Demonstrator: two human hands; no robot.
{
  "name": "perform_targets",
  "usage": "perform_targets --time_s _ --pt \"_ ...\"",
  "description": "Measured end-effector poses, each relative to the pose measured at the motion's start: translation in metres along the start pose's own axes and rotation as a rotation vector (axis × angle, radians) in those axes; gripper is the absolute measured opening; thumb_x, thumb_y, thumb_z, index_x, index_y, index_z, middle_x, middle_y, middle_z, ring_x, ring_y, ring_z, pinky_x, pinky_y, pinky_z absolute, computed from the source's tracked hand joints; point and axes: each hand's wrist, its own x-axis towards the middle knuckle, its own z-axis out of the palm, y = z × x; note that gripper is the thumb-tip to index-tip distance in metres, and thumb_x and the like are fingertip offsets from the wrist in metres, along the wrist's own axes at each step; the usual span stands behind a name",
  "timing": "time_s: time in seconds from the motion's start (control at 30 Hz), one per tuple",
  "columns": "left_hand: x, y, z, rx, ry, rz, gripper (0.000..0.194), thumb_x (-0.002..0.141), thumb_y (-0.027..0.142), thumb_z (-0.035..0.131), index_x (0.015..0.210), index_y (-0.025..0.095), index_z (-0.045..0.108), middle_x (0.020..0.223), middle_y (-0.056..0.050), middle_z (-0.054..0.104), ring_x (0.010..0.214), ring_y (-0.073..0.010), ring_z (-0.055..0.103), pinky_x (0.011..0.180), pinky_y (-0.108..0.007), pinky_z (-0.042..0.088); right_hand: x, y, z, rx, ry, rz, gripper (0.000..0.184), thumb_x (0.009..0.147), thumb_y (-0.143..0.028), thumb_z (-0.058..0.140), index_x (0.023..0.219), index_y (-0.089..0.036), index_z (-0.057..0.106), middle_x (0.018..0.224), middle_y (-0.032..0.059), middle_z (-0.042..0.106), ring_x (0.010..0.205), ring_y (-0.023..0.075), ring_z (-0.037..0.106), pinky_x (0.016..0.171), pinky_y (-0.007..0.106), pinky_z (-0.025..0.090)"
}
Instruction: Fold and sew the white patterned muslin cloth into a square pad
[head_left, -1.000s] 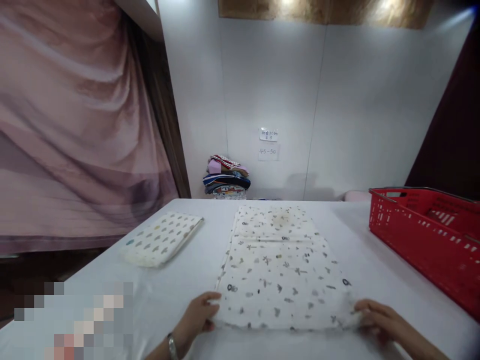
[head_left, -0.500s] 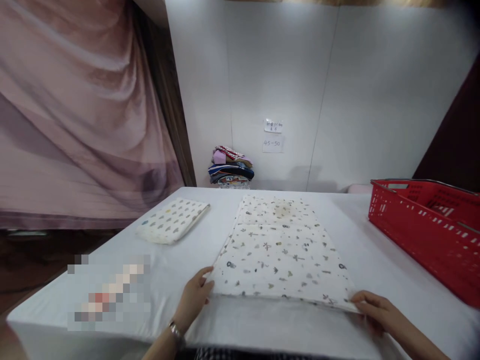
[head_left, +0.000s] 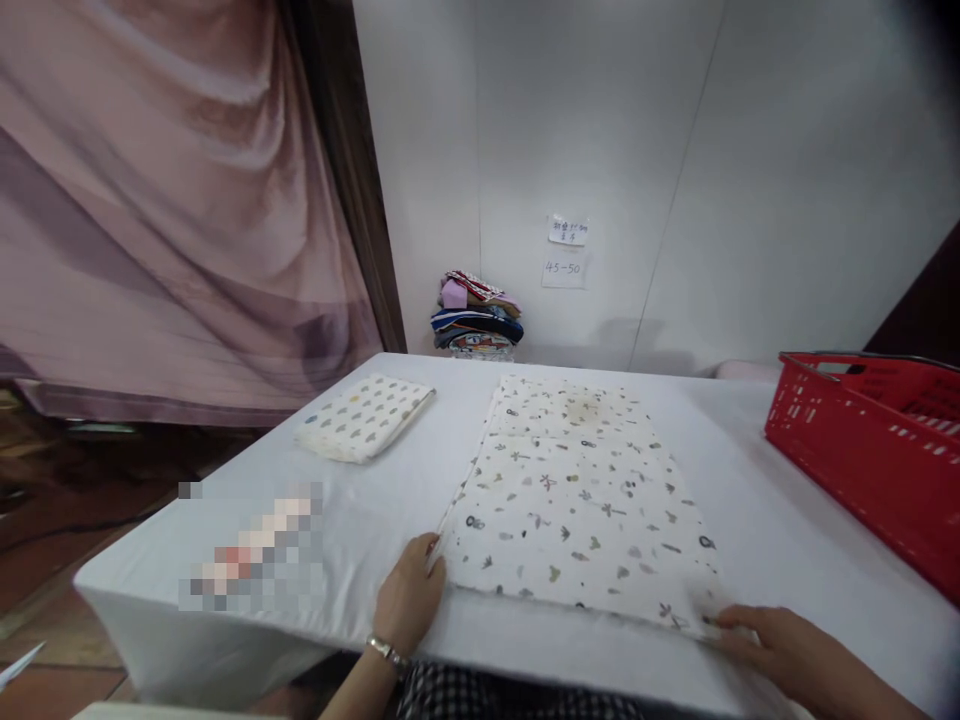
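Observation:
A white cloth (head_left: 577,520) printed with small grey-green and brown motifs lies folded on the table in front of me, with a fold line across its upper part and a yellowish patch near its far edge. At its near left corner, my left hand (head_left: 411,595) is closed on the edge, the thumb on top and a bracelet on the wrist. The near right corner is between the fingers of my right hand (head_left: 776,645), which is slightly blurred. Farther left lies another folded cloth (head_left: 367,418), off-white with grey heart-like shapes.
A red plastic basket (head_left: 862,450) stands on the right of the white-covered table (head_left: 375,520). Several folded fabrics (head_left: 480,315) are stacked behind the far edge. A pixelated object (head_left: 255,545) lies front left. Paper signs (head_left: 566,265) hang on the wall; a pink curtain (head_left: 180,220) hangs left.
The view has tilted down and turned slightly left, so things appear shifted right. Both hands stay at the cloth's near corners, and the cloth's near edge now lies flatter on the table.

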Motion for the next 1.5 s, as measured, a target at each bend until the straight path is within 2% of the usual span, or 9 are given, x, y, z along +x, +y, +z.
perform_targets --time_s 0.07,0.2,0.27,0.37,0.63,0.8,1.0,1.3,1.5 --pt "-0.003 -0.002 0.004 0.006 0.03 -0.005 0.036 0.081 0.024 0.043 0.115 0.02 0.051 0.112 -0.008 0.062 0.1 -0.0212 0.06 0.082 -0.031 0.046 0.012 -0.024 -0.009 -0.095 -0.052 -0.106 0.029 0.076 -0.046 0.05 0.085 -0.026 0.069 0.084 0.0044 0.069 0.079 0.0238 0.063 0.066 0.031 0.046" --pt "-0.007 -0.006 0.009 -0.04 0.07 -0.021 0.044 0.081 0.025 0.044 0.125 0.023 0.045 0.108 -0.004 0.064 0.095 -0.0191 0.063 0.08 -0.03 0.048 0.057 -0.097 -0.006 -0.103 -0.148 -0.322 0.035 0.087 -0.041 0.035 0.078 -0.025 0.064 0.073 0.0027 0.065 0.067 0.0193 0.059 0.061 0.03 0.042" --pt "-0.008 -0.008 0.01 -0.07 0.075 -0.02 0.043 0.081 0.026 0.044 0.124 0.023 0.046 0.106 -0.003 0.065 0.094 -0.0189 0.063 0.079 -0.03 0.048 0.091 -0.135 0.005 -0.073 -0.166 -0.414 0.04 0.09 -0.039 0.03 0.074 -0.024 0.063 0.072 0.0033 0.064 0.065 0.0183 0.057 0.06 0.03 0.042" --pt "-0.009 -0.01 0.01 -0.107 0.082 -0.006 0.041 0.081 0.028 0.043 0.121 0.022 0.05 0.105 -0.004 0.066 0.093 -0.0199 0.064 0.079 -0.031 0.049 0.151 -0.189 0.026 -0.016 -0.191 -0.505 0.035 0.089 -0.038 0.033 0.091 -0.025 0.066 0.098 0.0051 0.065 0.081 0.0183 0.06 0.068 0.028 0.046" --pt "-0.006 -0.013 0.011 -0.204 0.017 -0.059 0.037 0.08 0.029 0.043 0.114 0.021 0.055 0.106 -0.006 0.066 0.095 -0.0201 0.063 0.081 -0.031 0.049 0.293 -0.303 0.083 -0.372 -0.159 -0.662 0.04 0.083 -0.011 0.038 0.114 -0.023 0.06 0.128 0.0033 0.054 0.117 0.0199 0.048 0.094 0.032 0.04" --pt "-0.006 -0.014 0.014 -0.252 0.029 -0.075 0.035 0.08 0.025 0.043 0.112 0.021 0.055 0.105 -0.004 0.066 0.095 -0.0175 0.063 0.081 -0.027 0.048 0.329 -0.317 0.104 -0.548 -0.27 -0.768 0.031 0.074 -0.008 0.053 0.098 -0.023 0.067 0.115 0.0055 0.061 0.106 0.0224 0.055 0.082 0.03 0.044" --pt "-0.006 -0.015 0.017 -0.28 -0.007 -0.075 0.034 0.08 0.024 0.042 0.111 0.022 0.055 0.107 -0.003 0.066 0.094 -0.0169 0.063 0.08 -0.028 0.047 0.335 -0.31 0.098 -0.664 -0.304 -0.832 0.023 0.071 -0.005 0.054 0.086 -0.018 0.065 0.106 0.0092 0.061 0.09 0.0206 0.058 0.068 0.025 0.042" --pt "-0.007 -0.012 0.017 -0.336 0.078 -0.066 0.032 0.079 0.028 0.041 0.106 0.025 0.058 0.102 0.0 0.068 0.09 -0.0166 0.064 0.076 -0.026 0.048 0.333 -0.294 0.092 -0.671 -0.324 -0.896 0.024 0.079 -0.011 0.048 0.097 -0.019 0.06 0.108 0.0078 0.06 0.09 0.0188 0.057 0.071 0.026 0.041" --pt "-0.008 -0.012 0.015 -0.349 0.025 -0.102 0.033 0.079 0.027 0.041 0.11 0.026 0.055 0.105 0.0 0.067 0.094 -0.0174 0.063 0.079 -0.029 0.047 0.344 -0.304 0.091 -0.687 -0.39 -0.93 0.024 0.078 -0.011 0.049 0.094 -0.018 0.065 0.107 0.0086 0.061 0.09 0.0181 0.057 0.074 0.025 0.042"
